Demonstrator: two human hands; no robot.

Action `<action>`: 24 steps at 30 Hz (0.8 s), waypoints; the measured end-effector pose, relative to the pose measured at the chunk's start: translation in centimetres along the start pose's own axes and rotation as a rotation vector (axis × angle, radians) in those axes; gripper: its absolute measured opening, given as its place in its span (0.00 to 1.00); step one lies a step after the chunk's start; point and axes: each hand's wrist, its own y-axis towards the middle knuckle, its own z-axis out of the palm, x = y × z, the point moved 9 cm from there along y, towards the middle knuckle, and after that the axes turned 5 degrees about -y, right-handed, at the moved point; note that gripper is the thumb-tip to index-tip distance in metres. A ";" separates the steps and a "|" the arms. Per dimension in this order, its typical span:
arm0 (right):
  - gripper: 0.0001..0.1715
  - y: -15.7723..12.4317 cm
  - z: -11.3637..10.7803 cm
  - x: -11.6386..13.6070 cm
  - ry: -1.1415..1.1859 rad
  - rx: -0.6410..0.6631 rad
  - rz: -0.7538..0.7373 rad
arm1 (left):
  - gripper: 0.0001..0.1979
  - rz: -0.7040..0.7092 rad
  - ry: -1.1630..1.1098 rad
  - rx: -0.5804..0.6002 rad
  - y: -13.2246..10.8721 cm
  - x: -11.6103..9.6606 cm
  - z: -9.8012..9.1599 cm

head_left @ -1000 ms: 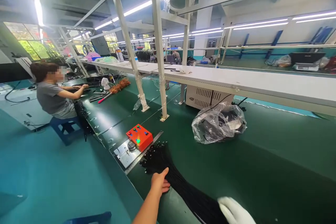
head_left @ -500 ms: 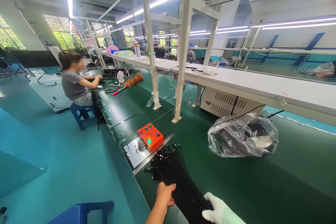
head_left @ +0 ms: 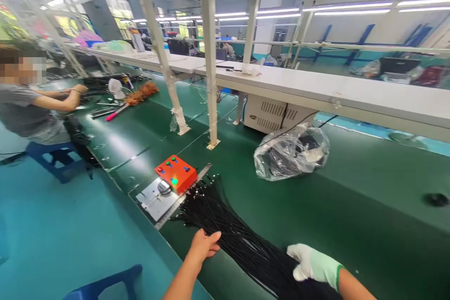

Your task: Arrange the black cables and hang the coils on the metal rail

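Observation:
A thick bundle of thin black cables (head_left: 228, 229) lies diagonally on the green belt (head_left: 351, 215), its metal-tipped ends fanned toward an orange control box (head_left: 176, 174). My bare left hand (head_left: 204, 245) rests on the bundle's near-left edge, fingers curled onto the cables. My right hand (head_left: 311, 265), in a white glove, presses down on the bundle farther right. The box sits on a metal plate (head_left: 156, 199) with a steel ruler along its edge.
A clear plastic bag of dark parts (head_left: 291, 152) lies behind the bundle. White frame posts (head_left: 211, 56) stand on the belt. A white shelf (head_left: 316, 89) runs along the back. A seated co-worker (head_left: 31, 103) works at far left. A blue stool (head_left: 101, 283) is near me.
The view swung and tilted. My left hand shifted slightly left along the bundle's edge and my gloved right hand stays pressed on the cables; the bundle's ends look more spread.

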 end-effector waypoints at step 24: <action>0.24 -26.7 -6.1 -28.1 -0.278 -0.588 0.659 | 0.13 1.303 1.310 0.669 -18.8 -4.0 39.9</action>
